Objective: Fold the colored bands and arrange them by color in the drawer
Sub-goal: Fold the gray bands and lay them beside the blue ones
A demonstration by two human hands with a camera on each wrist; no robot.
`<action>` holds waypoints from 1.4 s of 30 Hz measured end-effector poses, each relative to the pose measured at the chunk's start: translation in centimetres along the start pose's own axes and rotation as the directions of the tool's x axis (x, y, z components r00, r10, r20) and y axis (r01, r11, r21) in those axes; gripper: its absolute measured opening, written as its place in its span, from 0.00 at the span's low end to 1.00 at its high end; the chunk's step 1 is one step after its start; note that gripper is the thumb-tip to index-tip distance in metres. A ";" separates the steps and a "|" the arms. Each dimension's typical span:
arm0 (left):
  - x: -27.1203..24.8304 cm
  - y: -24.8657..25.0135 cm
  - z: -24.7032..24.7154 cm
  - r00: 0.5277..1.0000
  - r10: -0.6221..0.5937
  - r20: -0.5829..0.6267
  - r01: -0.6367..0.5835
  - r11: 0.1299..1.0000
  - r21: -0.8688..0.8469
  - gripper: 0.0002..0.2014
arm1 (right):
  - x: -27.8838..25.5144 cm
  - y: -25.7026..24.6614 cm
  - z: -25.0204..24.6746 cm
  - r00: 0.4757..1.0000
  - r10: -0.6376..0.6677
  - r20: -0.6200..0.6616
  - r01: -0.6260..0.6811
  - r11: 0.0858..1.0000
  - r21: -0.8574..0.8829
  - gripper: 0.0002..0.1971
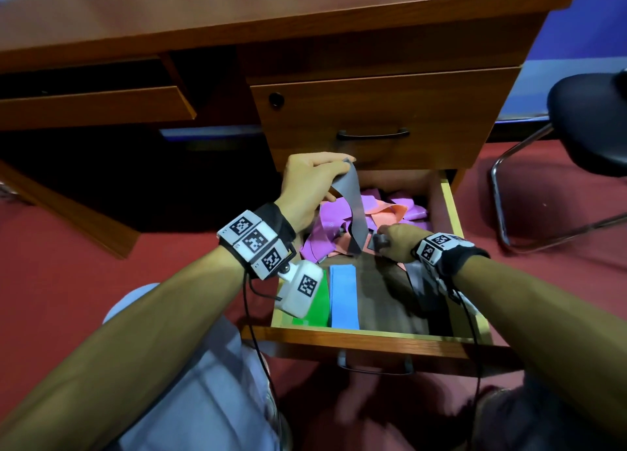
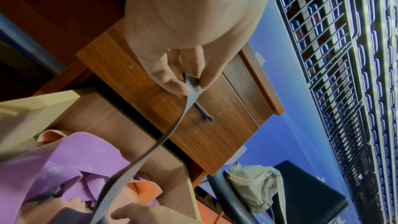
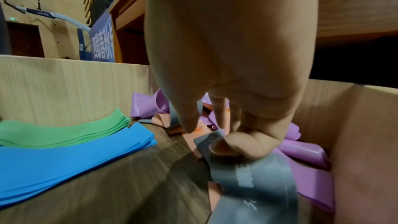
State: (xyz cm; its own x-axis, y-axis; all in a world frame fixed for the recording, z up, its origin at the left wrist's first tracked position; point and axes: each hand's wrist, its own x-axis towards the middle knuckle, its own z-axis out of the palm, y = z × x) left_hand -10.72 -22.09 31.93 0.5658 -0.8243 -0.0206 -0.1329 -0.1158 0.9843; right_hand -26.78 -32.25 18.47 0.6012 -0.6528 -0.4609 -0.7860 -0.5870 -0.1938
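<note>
The left hand is lifted up with its thumb and fingers pinching one end of a long, flat, grey stretchy band, while the right hand, lower down, grips the other end.
</note>
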 end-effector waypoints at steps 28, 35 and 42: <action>0.0 -0.7 -0.1 0.999 0.025 0.048 -0.029 0.995 0.092 0.08 | 1.2 -0.6 1.2 0.999 0.035 -0.013 -0.036 0.997 -0.071 0.27; 0.2 -0.9 -0.1 0.998 0.018 0.053 -0.023 0.995 0.099 0.07 | 1.0 -0.9 1.7 0.999 0.050 -0.003 -0.050 0.993 -0.105 0.24; 0.4 -1.0 -0.1 0.998 0.007 0.061 -0.014 0.994 0.113 0.07 | 0.5 -1.3 0.1 1.000 0.016 0.002 -0.015 1.000 -0.018 0.12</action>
State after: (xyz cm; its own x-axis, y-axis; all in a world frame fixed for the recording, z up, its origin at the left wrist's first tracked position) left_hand -10.30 -22.29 30.99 0.5145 -0.8571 -0.0244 -0.2314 -0.1662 0.9586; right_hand -25.48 -31.83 18.39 0.5886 -0.6608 -0.4658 -0.7925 -0.5855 -0.1709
